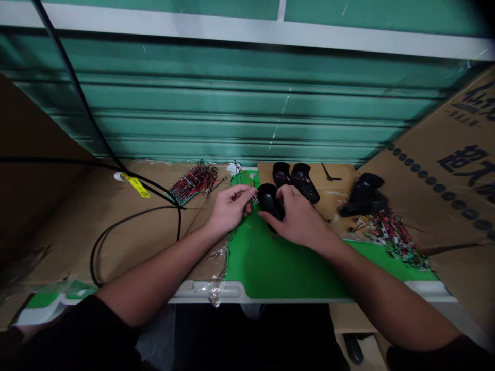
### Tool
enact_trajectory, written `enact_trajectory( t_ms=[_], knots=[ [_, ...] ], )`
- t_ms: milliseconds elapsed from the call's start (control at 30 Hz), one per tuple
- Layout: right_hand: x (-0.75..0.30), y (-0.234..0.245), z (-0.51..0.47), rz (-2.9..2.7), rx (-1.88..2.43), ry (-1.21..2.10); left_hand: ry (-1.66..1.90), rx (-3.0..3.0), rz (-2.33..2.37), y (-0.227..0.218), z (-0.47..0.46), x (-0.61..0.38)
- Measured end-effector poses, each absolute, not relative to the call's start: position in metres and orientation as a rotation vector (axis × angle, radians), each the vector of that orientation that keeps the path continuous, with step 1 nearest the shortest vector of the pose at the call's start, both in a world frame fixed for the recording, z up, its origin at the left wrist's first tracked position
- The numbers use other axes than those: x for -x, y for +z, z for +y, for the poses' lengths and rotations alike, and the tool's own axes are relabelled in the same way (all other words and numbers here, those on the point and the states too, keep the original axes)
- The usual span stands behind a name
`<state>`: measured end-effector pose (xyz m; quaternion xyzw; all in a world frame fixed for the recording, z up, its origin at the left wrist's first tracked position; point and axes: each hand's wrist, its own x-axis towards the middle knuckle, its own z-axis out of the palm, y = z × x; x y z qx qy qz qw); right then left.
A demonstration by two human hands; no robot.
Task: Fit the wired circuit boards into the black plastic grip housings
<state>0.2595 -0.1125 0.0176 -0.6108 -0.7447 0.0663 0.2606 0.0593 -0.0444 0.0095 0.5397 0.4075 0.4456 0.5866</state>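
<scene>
1. Our left hand (230,208): fingers pinched on a small wired circuit board (254,198), just beside the mouse.
2. Our right hand (297,219): fingers curled around a black mouse shell (268,202).
3. Our green mat (286,270): open room runs from both hands to its near white edge (240,292).

A black plastic computer mouse shell (268,201) is being gripped from above by the right hand (297,216), its rounded back facing up, over the green mat (286,268). A small wired part (254,198), too small to tell exactly, is being pinched by the left hand (230,208) just left of the shell, nearly touching it. Thin red and green wires (245,178) are being trailed from it toward the far side.
</scene>
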Motion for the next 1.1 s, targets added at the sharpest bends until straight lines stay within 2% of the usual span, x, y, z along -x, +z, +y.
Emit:
enact_trajectory(
  t_ms=[133,267,367,733,1100],
  knots=[
    [-0.265,0.030,-0.113,-1.968,1.527,0.159,1.080,-1.259,0.928,0.009,-0.047,-0.061],
    [-0.259,0.035,-0.115,-1.895,1.376,0.437,1.047,-1.244,0.905,0.010,-0.051,-0.063],
    [-0.250,0.033,-0.117,-1.844,1.326,0.509,1.006,-1.194,0.863,0.011,-0.055,-0.064],
    [-0.244,0.025,-0.121,-1.953,1.370,0.079,0.980,-1.080,0.895,0.015,-0.061,-0.066],
    [-0.257,0.029,-0.111,-1.589,1.388,0.659,0.977,-0.946,0.746,0.010,-0.057,-0.065]
  ],
)
